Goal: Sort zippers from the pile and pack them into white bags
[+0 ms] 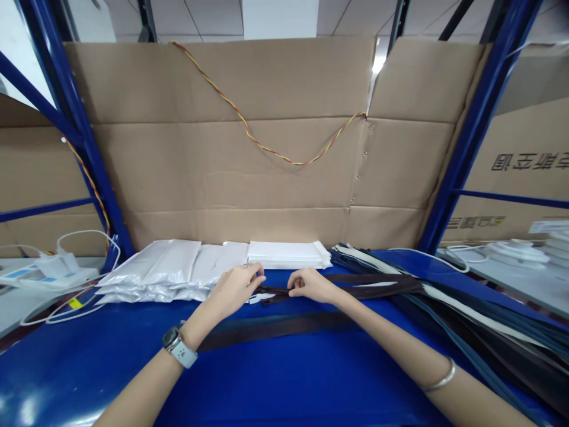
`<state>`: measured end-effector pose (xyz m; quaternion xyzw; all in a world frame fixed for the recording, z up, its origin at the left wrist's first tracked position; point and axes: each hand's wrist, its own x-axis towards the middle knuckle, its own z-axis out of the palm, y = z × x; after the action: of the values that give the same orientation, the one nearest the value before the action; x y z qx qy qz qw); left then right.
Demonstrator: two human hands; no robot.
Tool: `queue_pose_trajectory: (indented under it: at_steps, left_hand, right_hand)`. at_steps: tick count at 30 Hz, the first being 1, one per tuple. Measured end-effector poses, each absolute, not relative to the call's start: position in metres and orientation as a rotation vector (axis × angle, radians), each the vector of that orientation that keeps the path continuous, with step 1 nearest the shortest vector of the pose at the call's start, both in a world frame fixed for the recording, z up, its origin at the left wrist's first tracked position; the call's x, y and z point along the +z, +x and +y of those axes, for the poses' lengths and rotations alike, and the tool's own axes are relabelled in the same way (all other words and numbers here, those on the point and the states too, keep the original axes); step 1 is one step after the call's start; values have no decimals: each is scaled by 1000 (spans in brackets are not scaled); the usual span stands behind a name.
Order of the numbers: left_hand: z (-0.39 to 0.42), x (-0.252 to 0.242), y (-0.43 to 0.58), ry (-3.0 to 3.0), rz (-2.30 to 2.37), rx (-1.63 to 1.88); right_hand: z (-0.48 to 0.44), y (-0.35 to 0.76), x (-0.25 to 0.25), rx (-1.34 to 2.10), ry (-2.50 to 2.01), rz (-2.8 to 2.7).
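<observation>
Near the middle of the blue table (249, 379), my left hand (235, 287) has its fingers pinched at the left end of a dark brown zipper strip (377, 289). My right hand (313, 284), its fingers curled together, is at the same strip a little further right. Between the hands lie the strip's dark end and a small white piece (261, 298). Another dark brown strip (284, 327) stretches across the table below both hands; its left end passes behind my left wrist. What exactly lies between the fingertips is small and partly hidden.
White plastic packets (155, 267) are stacked at the back left, beside a white stack (288, 254) at the back middle. Long dark and pale strips (480, 332) spread over the right side. A power strip with white cables (53, 273) sits at far left. Cardboard (267, 178) stands behind.
</observation>
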<state>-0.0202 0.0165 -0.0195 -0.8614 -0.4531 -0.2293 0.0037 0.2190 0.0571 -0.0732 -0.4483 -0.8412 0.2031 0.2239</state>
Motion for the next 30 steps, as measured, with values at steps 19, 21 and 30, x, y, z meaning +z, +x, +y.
queue_pose_trajectory:
  at_steps: [19, 21, 30]
  left_hand:
    - [18, -20, -22, -3067, -1458, -1163]
    - [19, -21, -22, -2936, -1438, -1157]
    - [11, -20, -13, -2779, -1538, -967]
  right_hand:
    - [57, 223, -78, 644, -1134, -2183]
    - [54, 224, -73, 650, -1138, -2140]
    - [26, 228, -36, 1072, -887, -2030]
